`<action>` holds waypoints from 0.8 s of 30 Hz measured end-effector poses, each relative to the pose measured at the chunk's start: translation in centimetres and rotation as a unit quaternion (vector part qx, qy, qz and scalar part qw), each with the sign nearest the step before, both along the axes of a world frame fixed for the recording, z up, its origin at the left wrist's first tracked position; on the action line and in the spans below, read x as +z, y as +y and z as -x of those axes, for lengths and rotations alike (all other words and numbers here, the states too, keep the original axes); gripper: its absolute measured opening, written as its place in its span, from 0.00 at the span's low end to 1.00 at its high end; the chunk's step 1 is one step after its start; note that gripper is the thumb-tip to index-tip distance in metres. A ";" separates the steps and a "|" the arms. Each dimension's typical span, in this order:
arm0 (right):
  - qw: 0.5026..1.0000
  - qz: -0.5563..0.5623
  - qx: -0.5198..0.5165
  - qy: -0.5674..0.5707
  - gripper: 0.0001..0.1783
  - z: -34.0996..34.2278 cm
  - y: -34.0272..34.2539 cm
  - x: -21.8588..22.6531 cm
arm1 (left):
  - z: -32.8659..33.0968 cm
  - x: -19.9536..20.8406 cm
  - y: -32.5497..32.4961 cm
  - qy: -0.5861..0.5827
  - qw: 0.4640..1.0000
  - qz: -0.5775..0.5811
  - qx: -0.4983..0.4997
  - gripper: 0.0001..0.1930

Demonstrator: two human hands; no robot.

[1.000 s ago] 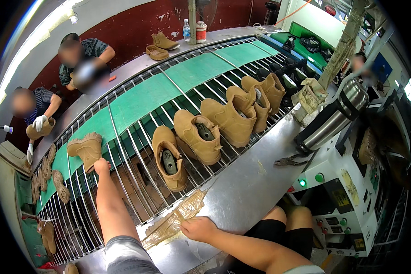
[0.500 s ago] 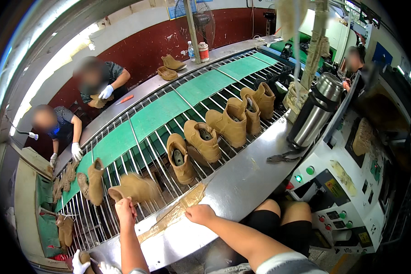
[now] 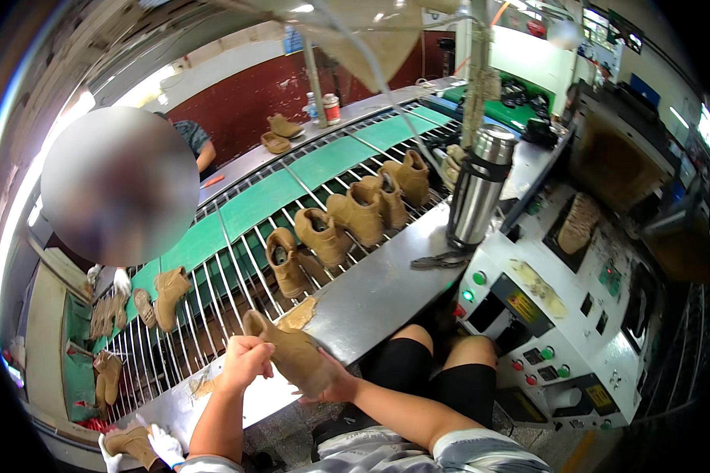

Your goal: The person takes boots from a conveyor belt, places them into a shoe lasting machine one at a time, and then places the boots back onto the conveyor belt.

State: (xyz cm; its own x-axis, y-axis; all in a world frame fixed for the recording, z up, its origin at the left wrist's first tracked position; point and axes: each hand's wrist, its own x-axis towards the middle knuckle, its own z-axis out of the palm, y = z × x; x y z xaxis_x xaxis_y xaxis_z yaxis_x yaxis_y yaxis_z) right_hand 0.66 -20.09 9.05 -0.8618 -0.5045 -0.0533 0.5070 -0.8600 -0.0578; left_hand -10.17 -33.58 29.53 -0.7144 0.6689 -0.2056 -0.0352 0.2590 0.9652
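Observation:
A tan ankle boot [image 3: 300, 361] is held tilted over the near edge of the metal counter. My right hand [image 3: 338, 383] wraps round its lower right end from beneath. Against the boot's upper left edge, my left hand [image 3: 247, 363] is closed, its fingers curled at the rim; what lies inside them is mostly hidden. Beyond, several similar tan boots stand in a slanting row on the metal rod rack, the closest being a boot [image 3: 286, 264] with its opening facing up. To the left another boot [image 3: 170, 299] leans beside a sole [image 3: 144, 307].
A green strip [image 3: 252, 197] runs along the rod conveyor. A steel flask [image 3: 481, 185] and dark pliers-like tool [image 3: 442, 262] sit on the counter [image 3: 371, 307]. At right stands a white machine [image 3: 544, 307] with buttons. A co-worker's gloved hand [image 3: 166, 445] holds a boot at lower left.
The boot has come off the rods toward me, over the counter edge. My right hand has left the counter and grips it; my left hand stays at its rim. The view has turned right.

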 end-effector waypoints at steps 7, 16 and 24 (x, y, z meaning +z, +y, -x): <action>0.928 0.069 -0.357 0.081 0.43 -10.5 6.9 4.4 | -10.4 2.2 9.2 0.171 0.939 -0.003 -0.298 0.15; 0.813 -0.096 -0.575 -0.002 0.38 -29.3 19.3 6.8 | -18.0 1.2 19.8 -0.043 0.836 -0.129 -0.531 0.16; 0.702 -0.333 -0.618 -0.120 0.46 -41.6 21.9 7.7 | -27.1 -3.5 25.2 -0.005 0.912 -0.016 -0.411 0.10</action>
State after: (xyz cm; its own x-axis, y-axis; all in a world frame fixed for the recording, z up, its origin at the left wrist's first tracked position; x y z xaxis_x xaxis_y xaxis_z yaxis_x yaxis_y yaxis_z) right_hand 42.21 1.76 16.80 -0.5451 0.8265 -0.1408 -0.5389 -0.4740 -0.6964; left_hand 16.94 -8.38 26.07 0.0317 0.9829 -0.1812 0.1486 0.1747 0.9734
